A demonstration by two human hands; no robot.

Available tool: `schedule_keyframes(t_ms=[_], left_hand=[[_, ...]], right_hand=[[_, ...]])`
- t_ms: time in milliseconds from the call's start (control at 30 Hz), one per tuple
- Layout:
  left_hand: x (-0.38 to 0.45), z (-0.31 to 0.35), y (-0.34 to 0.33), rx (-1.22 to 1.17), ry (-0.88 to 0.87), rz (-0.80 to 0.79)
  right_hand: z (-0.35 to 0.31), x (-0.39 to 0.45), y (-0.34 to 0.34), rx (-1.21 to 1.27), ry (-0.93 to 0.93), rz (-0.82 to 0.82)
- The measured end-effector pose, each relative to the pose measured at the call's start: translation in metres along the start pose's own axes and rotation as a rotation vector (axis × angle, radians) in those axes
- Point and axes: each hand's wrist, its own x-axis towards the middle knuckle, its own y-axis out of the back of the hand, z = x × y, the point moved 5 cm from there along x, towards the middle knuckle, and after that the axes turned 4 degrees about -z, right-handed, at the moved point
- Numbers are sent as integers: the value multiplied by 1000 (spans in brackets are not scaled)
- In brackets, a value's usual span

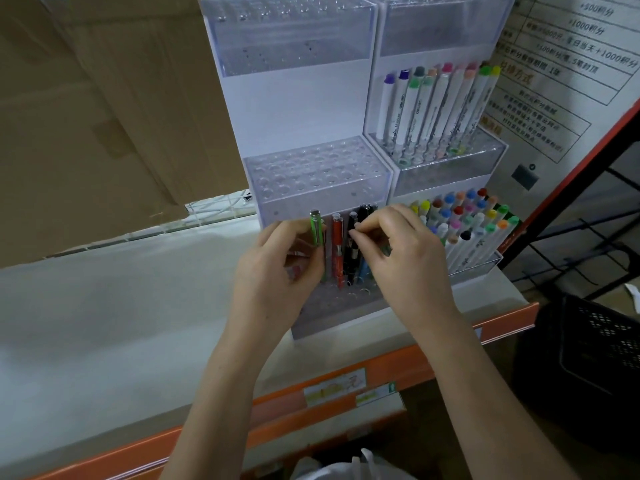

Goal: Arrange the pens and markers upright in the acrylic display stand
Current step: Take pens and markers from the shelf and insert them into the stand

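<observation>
My left hand (277, 268) held a green pen (316, 227), fingers curled round its barrel, keeping it upright at the left end of the bottom tier of the acrylic display stand (298, 109). My right hand (398, 251) reached in from the other side, thumb and forefinger pinching the top of a black pen (352, 237) that stood in the same row. Between the two stood an orange pen (338, 251), also upright, and further dark pens rose just behind my right fingers; how many I could not tell. The middle tier above them showed only its rows of holes. Just beside it, a second stand (446, 32) carried white-barrelled markers (440, 109) with coloured caps on its middle step, and a denser cluster of markers (467, 223) on its lowest step, close to my right wrist. Both stands rested on a white shelf (138, 299) edged in orange, with brown cardboard (104, 116) behind and a black basket (595, 344) low at the right.
</observation>
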Motion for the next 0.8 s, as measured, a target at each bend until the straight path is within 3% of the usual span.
schedule_keyframes(t_ms=[800], left_hand=[[-9, 3, 12, -45, -25, 29]], right_hand=[[-14, 20, -18, -168, 85, -81]])
